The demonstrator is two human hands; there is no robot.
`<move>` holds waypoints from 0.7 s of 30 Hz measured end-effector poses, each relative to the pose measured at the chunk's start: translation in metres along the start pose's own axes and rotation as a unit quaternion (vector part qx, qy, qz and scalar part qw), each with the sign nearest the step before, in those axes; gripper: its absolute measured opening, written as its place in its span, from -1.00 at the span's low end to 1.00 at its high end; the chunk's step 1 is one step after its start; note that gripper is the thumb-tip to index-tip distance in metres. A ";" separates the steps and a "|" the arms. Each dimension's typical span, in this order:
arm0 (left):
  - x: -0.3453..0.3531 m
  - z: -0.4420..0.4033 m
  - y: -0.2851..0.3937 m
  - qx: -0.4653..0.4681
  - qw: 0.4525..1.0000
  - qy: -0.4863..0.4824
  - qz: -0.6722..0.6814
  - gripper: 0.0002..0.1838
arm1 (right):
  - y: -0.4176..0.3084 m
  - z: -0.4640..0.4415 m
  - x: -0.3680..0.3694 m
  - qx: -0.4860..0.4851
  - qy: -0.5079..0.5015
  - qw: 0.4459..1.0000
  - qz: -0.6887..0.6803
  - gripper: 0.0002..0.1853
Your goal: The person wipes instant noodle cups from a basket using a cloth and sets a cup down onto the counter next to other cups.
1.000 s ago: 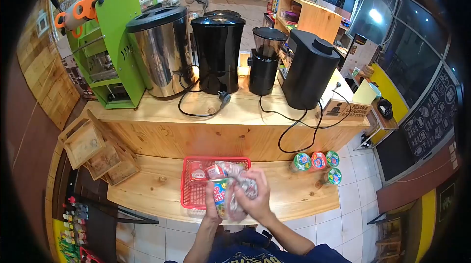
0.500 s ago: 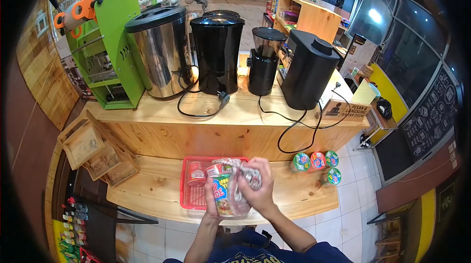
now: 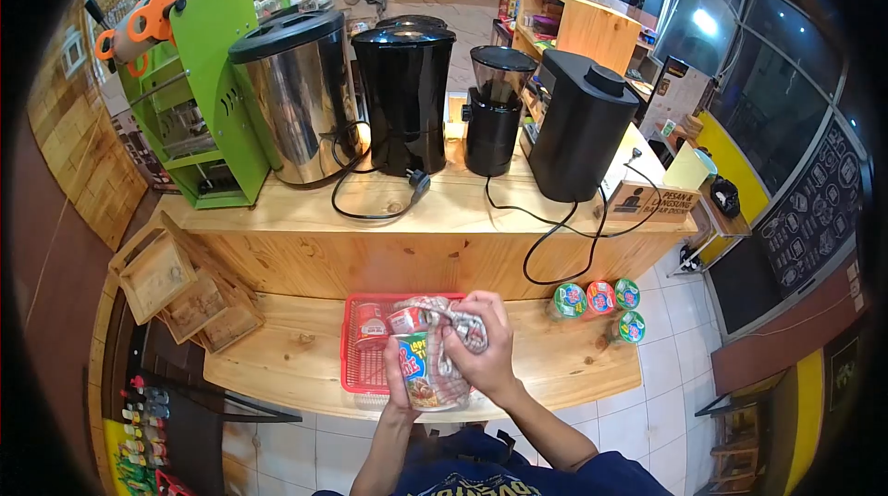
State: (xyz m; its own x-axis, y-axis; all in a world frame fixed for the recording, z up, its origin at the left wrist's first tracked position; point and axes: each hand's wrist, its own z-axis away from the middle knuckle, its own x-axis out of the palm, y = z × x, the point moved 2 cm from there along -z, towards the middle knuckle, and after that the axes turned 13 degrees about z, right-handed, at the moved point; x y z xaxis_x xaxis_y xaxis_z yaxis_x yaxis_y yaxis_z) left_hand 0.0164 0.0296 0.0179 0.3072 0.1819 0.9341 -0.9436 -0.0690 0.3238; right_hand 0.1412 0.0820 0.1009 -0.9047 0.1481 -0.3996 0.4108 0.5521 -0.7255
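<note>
An instant noodle cup [image 3: 419, 374] with a green, blue and yellow label is tilted in my left hand [image 3: 398, 385], whose fingers wrap its left side. My right hand [image 3: 487, 359] grips a checkered cloth [image 3: 450, 387], pressed against the right side of the cup and bunched over its top. Both hands are just above the front of a red plastic basket [image 3: 348, 362]. Inside the basket lie red-labelled cups [image 3: 371, 322], partly hidden behind the held cup and cloth.
Several noodle cups [image 3: 600, 298] stand at the right of the wooden bench [image 3: 287, 357]. Wooden trays [image 3: 190, 292] lean at its left. On the raised counter are a green cup sealer [image 3: 231, 98], a steel dispenser [image 3: 301, 98], a black grinder [image 3: 495, 130] and dangling cables [image 3: 525, 265].
The cloth and my right hand have shifted slightly over the cup's right side and top. My left hand keeps its hold on the cup. The camera view has moved a little.
</note>
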 end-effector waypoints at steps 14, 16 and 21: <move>0.001 0.002 -0.002 0.007 0.999 0.034 0.005 -0.22 | 0.006 0.005 0.003 0.006 -0.015 1.000 -0.018 -0.64; -0.006 0.002 -0.002 0.003 1.000 -0.011 -0.003 -0.21 | 0.003 0.006 0.003 0.012 -0.014 1.000 -0.017 -0.66; -0.023 -0.011 0.026 0.036 0.999 -0.018 -0.032 -0.20 | -0.004 0.061 0.010 -0.019 -0.046 0.999 -0.010 -0.63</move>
State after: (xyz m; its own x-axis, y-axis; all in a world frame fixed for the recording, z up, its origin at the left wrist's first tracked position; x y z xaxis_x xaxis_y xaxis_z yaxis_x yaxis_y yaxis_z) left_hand -0.0160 0.0341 0.0035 0.3719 0.1521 0.9157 -0.9111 -0.1292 0.3915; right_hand 0.1370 0.0307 0.0655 -0.8980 0.0611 -0.4357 0.3859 0.5848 -0.7135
